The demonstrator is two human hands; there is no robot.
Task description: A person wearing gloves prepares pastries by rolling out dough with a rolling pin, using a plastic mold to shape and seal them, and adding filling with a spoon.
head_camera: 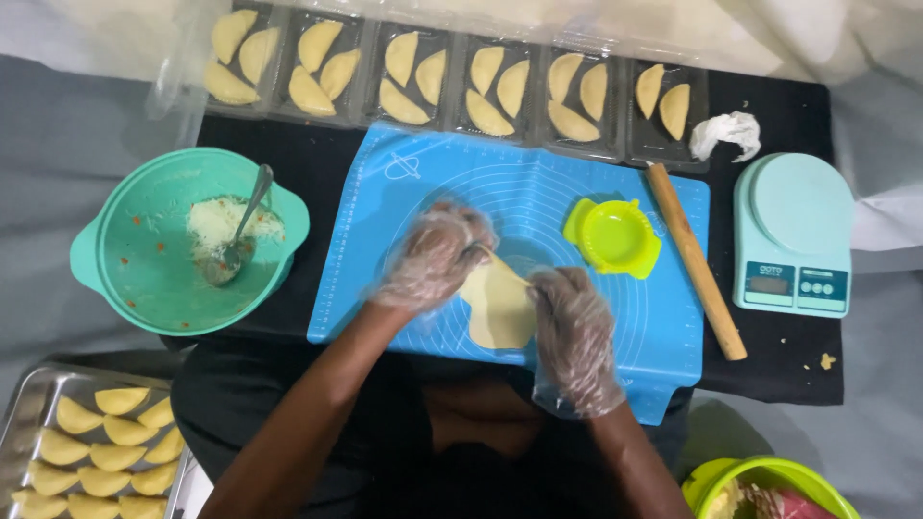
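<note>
Dough sheet [498,309]: pale yellow, flat, roughly oval, lying near the middle of the blue silicone mat [615,327], toward its near edge. Sits between both hands, touching both.

Left hand [435,256]: clear plastic glove, grip closed on the far-left edge of the dough sheet, fingers curled down, that edge looks slightly lifted. Image blurred here, so exact finger contact unclear. Forearm comes in from near-left, angled up toward mat centre.

Right hand [575,336]: also gloved, fingers bent, grip pinched on the right edge of the sheet. Back of hand faces the camera. Forearm enters from near-right, almost straight up the frame.

Around it:
- Yellow-green round dumpling press [612,235], open, on the mat just right and far of the hands, not touching the dough.
- Wooden rolling pin [696,259] lying diagonally across the mat's right edge onto the black worktop [788,356].
- Pale teal kitchen scale [793,235] far right, crumpled white tissue [726,133] beyond it.
- Teal bowl [144,279] left of mat, whitish filling and a metal spoon [240,226] inside.
- Row of clear plastic trays [625,149] along the far edge, each holding folded half-moon pastries.
- Metal tray [29,404] near-left with more half-moon pastries.
- Green bowl [769,476] near-right, partly cut off.
</note>
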